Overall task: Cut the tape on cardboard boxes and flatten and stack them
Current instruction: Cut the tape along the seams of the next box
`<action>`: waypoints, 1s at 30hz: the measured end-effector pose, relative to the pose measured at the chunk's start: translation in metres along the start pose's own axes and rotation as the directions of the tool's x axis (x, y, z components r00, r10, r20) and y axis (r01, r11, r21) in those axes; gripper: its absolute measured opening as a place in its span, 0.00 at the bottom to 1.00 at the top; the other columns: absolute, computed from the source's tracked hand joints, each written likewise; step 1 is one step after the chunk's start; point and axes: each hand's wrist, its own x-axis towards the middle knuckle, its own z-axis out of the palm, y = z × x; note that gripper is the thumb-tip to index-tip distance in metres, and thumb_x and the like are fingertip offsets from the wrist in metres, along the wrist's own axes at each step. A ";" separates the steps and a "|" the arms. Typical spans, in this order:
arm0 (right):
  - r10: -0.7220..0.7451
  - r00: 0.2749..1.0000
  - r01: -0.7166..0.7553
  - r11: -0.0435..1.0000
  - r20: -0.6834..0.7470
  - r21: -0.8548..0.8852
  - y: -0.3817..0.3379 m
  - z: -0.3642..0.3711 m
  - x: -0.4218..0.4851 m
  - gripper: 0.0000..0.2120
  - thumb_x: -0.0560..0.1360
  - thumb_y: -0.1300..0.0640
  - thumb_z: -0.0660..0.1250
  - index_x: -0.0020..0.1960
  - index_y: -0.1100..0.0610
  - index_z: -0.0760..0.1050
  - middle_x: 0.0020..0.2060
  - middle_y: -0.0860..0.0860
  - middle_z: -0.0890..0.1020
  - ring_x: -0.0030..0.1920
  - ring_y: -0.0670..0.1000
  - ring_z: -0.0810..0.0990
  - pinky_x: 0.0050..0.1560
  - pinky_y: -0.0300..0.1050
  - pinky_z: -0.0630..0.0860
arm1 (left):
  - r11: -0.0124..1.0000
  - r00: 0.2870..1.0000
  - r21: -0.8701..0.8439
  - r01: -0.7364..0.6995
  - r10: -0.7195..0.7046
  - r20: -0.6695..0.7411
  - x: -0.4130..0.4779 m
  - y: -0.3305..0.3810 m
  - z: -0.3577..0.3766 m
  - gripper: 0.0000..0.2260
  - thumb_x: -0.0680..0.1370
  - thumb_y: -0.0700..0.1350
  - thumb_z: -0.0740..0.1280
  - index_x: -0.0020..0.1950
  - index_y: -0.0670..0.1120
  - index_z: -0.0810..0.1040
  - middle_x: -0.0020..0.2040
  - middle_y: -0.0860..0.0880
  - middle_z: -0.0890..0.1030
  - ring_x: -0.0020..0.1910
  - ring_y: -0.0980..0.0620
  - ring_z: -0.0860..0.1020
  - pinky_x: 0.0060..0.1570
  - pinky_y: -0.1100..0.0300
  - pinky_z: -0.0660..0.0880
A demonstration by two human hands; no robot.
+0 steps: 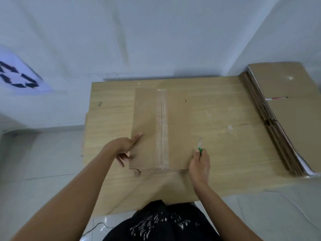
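On the table (225,119), left hand (121,146) grips a tape-seamed brown box (147,119); right hand (199,164) grips a cutter (200,150).

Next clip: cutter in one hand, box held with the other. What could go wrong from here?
1. The right hand holds the green cutter blade-out by the box's right near corner. A slip while cutting along the tape could reach the left hand, which holds the box's left edge.
2. Only that hand steadies the box, so it may slide on the table when the blade drags.
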 end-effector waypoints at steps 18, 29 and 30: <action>0.035 0.986 -0.109 0.869 0.161 0.483 -0.057 0.006 0.066 0.11 0.86 0.56 0.55 0.53 0.57 0.75 0.54 0.53 0.83 0.57 0.51 0.82 0.59 0.51 0.81 | 0.991 0.993 -0.116 -0.064 0.075 0.087 -0.022 0.014 0.054 0.36 0.84 0.65 0.46 0.47 0.38 0.81 0.35 0.42 0.84 0.35 0.46 0.83 0.32 0.61 0.77; 0.185 0.917 -0.250 0.957 0.352 0.147 -0.016 -0.029 0.066 0.11 0.81 0.59 0.63 0.45 0.62 0.81 0.31 0.53 0.75 0.29 0.51 0.75 0.32 0.46 0.77 | 0.734 0.729 0.490 -0.470 0.636 -0.253 -0.001 0.169 0.063 0.14 0.77 0.53 0.67 0.58 0.46 0.75 0.60 0.44 0.73 0.63 0.41 0.72 0.62 0.49 0.70; 0.173 0.913 -0.236 0.963 0.368 0.132 -0.013 -0.030 0.063 0.12 0.81 0.59 0.62 0.45 0.62 0.81 0.30 0.53 0.75 0.28 0.51 0.74 0.31 0.45 0.76 | 0.710 0.737 0.554 -0.434 0.634 -0.235 0.008 0.179 0.066 0.20 0.77 0.56 0.67 0.62 0.44 0.74 0.64 0.42 0.70 0.65 0.39 0.70 0.65 0.47 0.70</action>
